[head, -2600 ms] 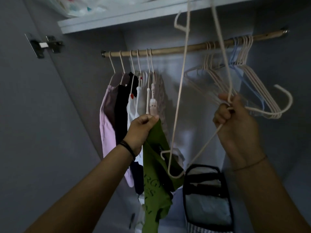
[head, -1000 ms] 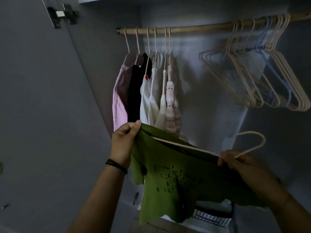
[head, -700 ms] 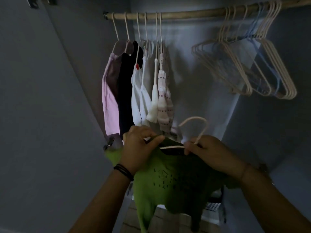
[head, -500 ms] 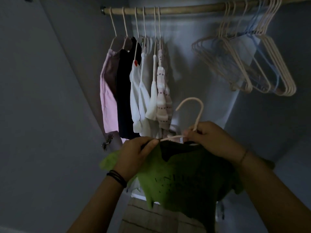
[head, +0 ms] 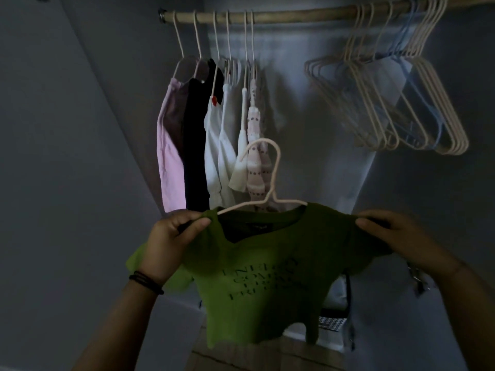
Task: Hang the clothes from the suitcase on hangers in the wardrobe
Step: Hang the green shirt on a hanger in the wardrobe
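Several garments (head: 211, 135) already hang at the rod's (head: 294, 16) left end; shirt (head: 262, 277), on its hanger (head: 270, 183) below them, gripped at the shoulders by left hand (head: 171, 242) and right hand (head: 396, 236), not yet hooked on.

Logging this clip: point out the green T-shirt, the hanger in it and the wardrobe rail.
green T-shirt (head: 281, 245), head view, chest above the print.
hanger (head: 276, 172), head view, stem under the hook.
wardrobe rail (head: 294, 16), head view, bare middle stretch.

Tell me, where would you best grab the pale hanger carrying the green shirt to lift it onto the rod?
Probably the hanger at its bare neck just below the hook, coming from the right: the hook stands upright and opens leftward, and the green shirt drapes over both shoulders, leaving the neck free.
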A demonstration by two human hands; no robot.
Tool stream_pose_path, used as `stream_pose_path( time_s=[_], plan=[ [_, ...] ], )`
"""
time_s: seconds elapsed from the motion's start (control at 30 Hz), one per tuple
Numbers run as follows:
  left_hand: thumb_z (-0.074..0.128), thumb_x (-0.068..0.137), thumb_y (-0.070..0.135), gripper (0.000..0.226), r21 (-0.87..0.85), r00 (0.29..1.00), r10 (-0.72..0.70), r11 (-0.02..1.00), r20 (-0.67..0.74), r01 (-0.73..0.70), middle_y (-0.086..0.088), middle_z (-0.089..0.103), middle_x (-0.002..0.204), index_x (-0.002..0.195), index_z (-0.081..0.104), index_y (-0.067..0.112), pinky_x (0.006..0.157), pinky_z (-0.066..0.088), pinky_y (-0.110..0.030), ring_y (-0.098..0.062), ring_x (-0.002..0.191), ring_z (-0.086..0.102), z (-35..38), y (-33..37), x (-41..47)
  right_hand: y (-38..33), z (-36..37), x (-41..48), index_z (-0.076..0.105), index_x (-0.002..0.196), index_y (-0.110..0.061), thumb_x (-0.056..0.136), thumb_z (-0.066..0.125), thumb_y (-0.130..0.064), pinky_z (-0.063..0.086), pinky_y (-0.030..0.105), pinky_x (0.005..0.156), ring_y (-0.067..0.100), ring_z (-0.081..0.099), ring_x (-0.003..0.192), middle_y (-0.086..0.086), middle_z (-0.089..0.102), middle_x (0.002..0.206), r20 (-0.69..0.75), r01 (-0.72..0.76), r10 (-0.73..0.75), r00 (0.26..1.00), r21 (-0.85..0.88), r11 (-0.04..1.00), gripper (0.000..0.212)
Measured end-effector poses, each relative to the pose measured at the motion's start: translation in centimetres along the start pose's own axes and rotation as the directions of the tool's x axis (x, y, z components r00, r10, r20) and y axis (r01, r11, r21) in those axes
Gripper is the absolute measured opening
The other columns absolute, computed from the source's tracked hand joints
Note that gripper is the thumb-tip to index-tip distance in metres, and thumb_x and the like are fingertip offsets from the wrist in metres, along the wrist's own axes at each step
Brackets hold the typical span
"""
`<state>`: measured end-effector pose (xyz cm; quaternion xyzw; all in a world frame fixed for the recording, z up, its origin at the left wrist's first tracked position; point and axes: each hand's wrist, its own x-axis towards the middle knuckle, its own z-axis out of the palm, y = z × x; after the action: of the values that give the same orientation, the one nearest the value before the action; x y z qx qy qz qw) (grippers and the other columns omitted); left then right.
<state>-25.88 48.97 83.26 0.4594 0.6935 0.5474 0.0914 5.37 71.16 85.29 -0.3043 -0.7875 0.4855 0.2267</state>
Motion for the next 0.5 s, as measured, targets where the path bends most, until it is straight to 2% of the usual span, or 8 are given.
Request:
stream_pose_path(
  time_s=[0.1,0.17,0.2,0.27,0.33,0.43,0.5],
  plan=[
    [0.068,0.079,0.003,0.017,-0.04,0.999,-0.023,0.999,-0.03,0.021,0.009,0.071,0.077,0.078,0.072,0.019,0.064,0.047,-0.012,0.002,0.066,0.059,-0.4,-0.1,0.1,1.6,0.1,-0.5,0.075,0.073,-0.033,0.051,0.074,-0.067,0.051,0.012,0.058,0.007,0.067,0.071,-0.005,0.073,0.077,-0.087,-0.01,0.019,0.996,0.107,0.994,0.041],
    [0.069,0.078,0.0,0.02,-0.066,0.999,-0.023,0.998,-0.035,0.02,0.015,0.071,0.073,0.079,0.072,0.019,0.065,0.047,-0.01,0.004,0.066,0.06,-0.5,-0.1,0.2,2.0,0.5,-0.5,0.075,0.068,-0.033,0.054,0.077,-0.054,0.052,0.013,0.057,0.013,0.067,0.071,-0.005,0.072,0.073,-0.151,0.0,0.032,0.988,0.206,0.979,0.025],
    [0.069,0.077,0.001,0.022,-0.08,0.999,-0.012,0.997,-0.034,0.009,0.017,0.071,0.073,0.077,0.073,0.022,0.066,0.048,-0.009,0.005,0.067,0.061,-0.5,-0.1,0.1,2.2,0.6,-0.5,0.074,0.066,-0.033,0.052,0.078,-0.053,0.052,0.014,0.055,0.013,0.066,0.07,-0.005,0.072,0.071,-0.167,0.007,0.035,0.985,0.243,0.97,0.025],
    [0.069,0.074,0.007,0.028,-0.091,0.999,0.006,0.996,-0.034,-0.009,0.019,0.071,0.075,0.073,0.075,0.034,0.068,0.048,-0.008,0.007,0.069,0.062,-0.7,0.1,0.0,2.6,0.9,-0.6,0.074,0.066,-0.03,0.037,0.079,-0.069,0.052,0.015,0.053,0.008,0.065,0.064,-0.004,0.071,0.068,-0.21,0.013,0.046,0.977,0.273,0.962,0.049],
    [0.069,0.076,0.004,0.039,-0.084,0.998,-0.005,0.996,-0.061,0.0,0.02,0.072,0.076,0.073,0.075,0.042,0.07,0.048,-0.008,0.007,0.071,0.063,-1.2,0.1,-0.1,3.2,0.8,-0.7,0.073,0.066,-0.03,0.028,0.077,-0.077,0.052,0.015,0.054,0.004,0.064,0.064,-0.007,0.07,0.068,-0.283,0.03,0.066,0.957,0.322,0.946,0.06],
    [0.067,0.079,0.001,0.044,-0.106,0.992,-0.051,0.994,-0.115,0.039,0.021,0.072,0.076,0.075,0.075,0.044,0.069,0.048,-0.007,0.008,0.073,0.064,-2.1,-0.2,-0.3,3.5,0.4,-0.9,0.072,0.066,-0.037,0.029,0.075,-0.078,0.05,0.01,0.057,-0.003,0.063,0.066,-0.015,0.069,0.069,-0.395,0.101,0.052,0.917,0.356,0.929,0.056],
    [0.068,0.077,0.005,0.035,-0.119,0.99,-0.058,0.992,-0.126,0.043,0.022,0.072,0.077,0.075,0.076,0.04,0.069,0.048,-0.006,0.008,0.073,0.064,-2.3,0.0,-0.6,3.2,0.2,-1.0,0.071,0.073,-0.045,0.043,0.072,-0.074,0.048,0.005,0.062,-0.003,0.062,0.077,-0.019,0.07,0.077,-0.416,0.109,0.028,0.909,0.302,0.947,0.042]
  ],
)
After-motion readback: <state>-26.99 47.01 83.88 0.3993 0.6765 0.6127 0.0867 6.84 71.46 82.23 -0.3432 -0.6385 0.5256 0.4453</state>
